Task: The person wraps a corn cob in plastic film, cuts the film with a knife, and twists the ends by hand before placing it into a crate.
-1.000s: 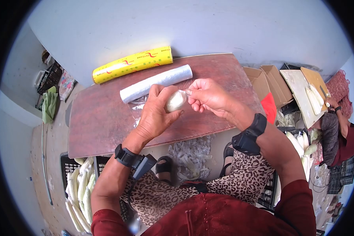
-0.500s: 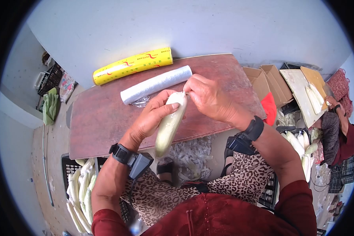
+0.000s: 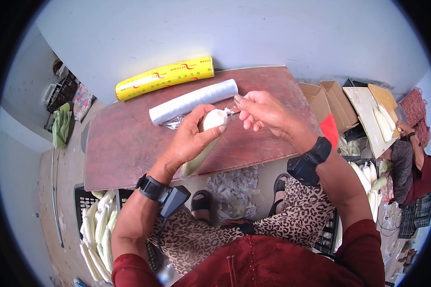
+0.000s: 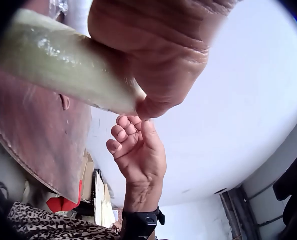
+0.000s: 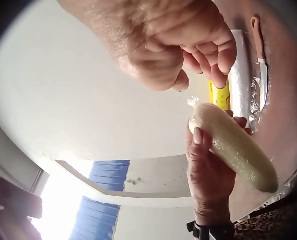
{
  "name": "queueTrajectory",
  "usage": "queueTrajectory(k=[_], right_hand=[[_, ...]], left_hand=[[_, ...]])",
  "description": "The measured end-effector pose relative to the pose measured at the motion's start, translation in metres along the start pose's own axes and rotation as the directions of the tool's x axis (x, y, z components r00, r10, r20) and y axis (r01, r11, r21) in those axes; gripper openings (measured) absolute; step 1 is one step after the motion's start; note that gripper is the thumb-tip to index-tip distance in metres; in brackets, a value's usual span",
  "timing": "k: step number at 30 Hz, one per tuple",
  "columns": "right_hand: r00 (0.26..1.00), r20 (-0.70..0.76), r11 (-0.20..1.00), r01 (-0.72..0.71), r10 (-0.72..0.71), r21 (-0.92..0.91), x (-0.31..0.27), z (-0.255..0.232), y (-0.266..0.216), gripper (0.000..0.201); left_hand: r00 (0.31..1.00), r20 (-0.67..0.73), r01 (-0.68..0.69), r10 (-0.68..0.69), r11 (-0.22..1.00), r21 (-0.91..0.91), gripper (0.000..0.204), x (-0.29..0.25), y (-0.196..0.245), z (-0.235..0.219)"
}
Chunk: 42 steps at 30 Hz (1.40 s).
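One long, rounded vegetable (image 5: 237, 146), glossily film-wrapped, sits in the left grip (image 3: 189, 137).

The left hand (image 4: 153, 50) grips a long pale-green vegetable (image 4: 63, 62), its skin side catching glossy, wrinkled highlights. Just below that hand in the view, the person's right hand (image 4: 141, 152) rises palm-visible, its fingers partly bent near the left fingertips (whether the two touch cannot be made out). A black wrist strap (image 4: 140, 225) circles its wrist. Beyond the vegetable, to one side of the hands, lies a reddish-brown tabletop (image 4: 43, 135); lower than the hands are leopard-print fabric (image 4: 53, 222) and something red (image 4: 64, 201).
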State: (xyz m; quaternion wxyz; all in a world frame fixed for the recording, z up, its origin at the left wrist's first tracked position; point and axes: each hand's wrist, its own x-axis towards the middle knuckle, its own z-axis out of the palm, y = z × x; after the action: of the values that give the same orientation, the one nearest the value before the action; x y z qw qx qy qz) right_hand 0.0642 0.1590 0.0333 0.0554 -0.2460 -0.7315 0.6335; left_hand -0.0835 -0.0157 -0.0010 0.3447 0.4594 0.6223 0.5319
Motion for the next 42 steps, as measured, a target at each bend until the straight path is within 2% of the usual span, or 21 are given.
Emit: queueTrajectory(k=[1,4,7,10,14,19,22,25,28,30,31,34,37,42], right_hand=[[0.998,0.027,0.997,-0.057,0.056,0.054,-0.002,0.000,-0.001,0.052],[0.984,0.108,0.985,-0.150,0.141,0.084,-0.004,0.005,0.002,0.076],[0.973,0.128,0.968,-0.208,0.190,0.139,0.000,0.011,0.007,0.063],[0.971,0.112,0.973,-0.221,0.213,0.068,0.006,0.013,0.010,0.045],[0.977,0.128,0.977,-0.186,0.172,0.106,0.006,0.011,0.011,0.028],[0.996,0.011,0.984,-0.085,0.084,0.156,0.004,0.014,0.011,0.017],[1.000,-0.007,0.992,-0.021,0.022,0.123,0.007,0.015,0.013,0.010],[0.992,0.034,0.990,0.125,-0.124,-0.058,0.004,0.011,0.009,0.007],[0.894,-0.055,0.878,0.424,-0.446,-0.224,0.014,0.019,0.027,0.002],[0.861,-0.072,0.817,0.448,-0.504,-0.363,0.007,0.019,0.023,0.002],[0.843,-0.077,0.780,0.454,-0.533,-0.431,0.002,0.021,0.017,0.003],[0.766,-0.069,0.696,0.538,-0.639,-0.475,-0.001,0.023,0.012,0.004],[0.703,-0.047,0.618,0.590,-0.710,-0.520,-0.004,0.025,0.008,0.006],[0.626,-0.035,0.557,0.666,-0.779,-0.496,-0.003,0.032,0.012,0.013]], left_hand=[[1.000,-0.013,-0.020,0.020,1.000,0.015,0.036,0.000,-0.001,0.001],[0.994,-0.031,-0.099,0.108,0.970,0.224,0.039,-0.003,0.003,0.004],[0.966,0.003,-0.234,0.258,0.873,0.429,0.044,-0.004,0.002,0.007],[0.951,0.010,-0.263,0.310,0.788,0.556,0.048,-0.006,0.005,0.011],[0.962,-0.006,-0.220,0.274,0.785,0.579,0.050,-0.008,0.008,0.013],[0.959,-0.019,-0.222,0.284,0.788,0.574,0.050,-0.004,0.005,0.013],[0.955,-0.023,-0.230,0.295,0.791,0.567,0.055,-0.004,0.001,0.011],[0.962,-0.031,-0.223,0.271,0.847,0.483,0.054,-0.002,-0.001,0.009],[0.981,-0.059,-0.148,0.184,0.912,0.382,0.048,0.001,-0.008,0.007],[1.000,0.016,-0.012,0.012,0.999,0.033,0.044,0.001,-0.003,0.004],[0.995,0.075,0.071,-0.061,0.988,-0.140,0.042,0.001,0.001,0.003],[0.992,0.085,0.109,-0.093,0.972,-0.207,0.045,-0.002,0.004,0.001],[0.986,0.147,0.140,-0.084,0.893,-0.428,0.043,0.000,-0.001,-0.002],[0.982,0.155,0.176,-0.107,0.819,-0.546,0.045,-0.002,0.001,-0.001]])
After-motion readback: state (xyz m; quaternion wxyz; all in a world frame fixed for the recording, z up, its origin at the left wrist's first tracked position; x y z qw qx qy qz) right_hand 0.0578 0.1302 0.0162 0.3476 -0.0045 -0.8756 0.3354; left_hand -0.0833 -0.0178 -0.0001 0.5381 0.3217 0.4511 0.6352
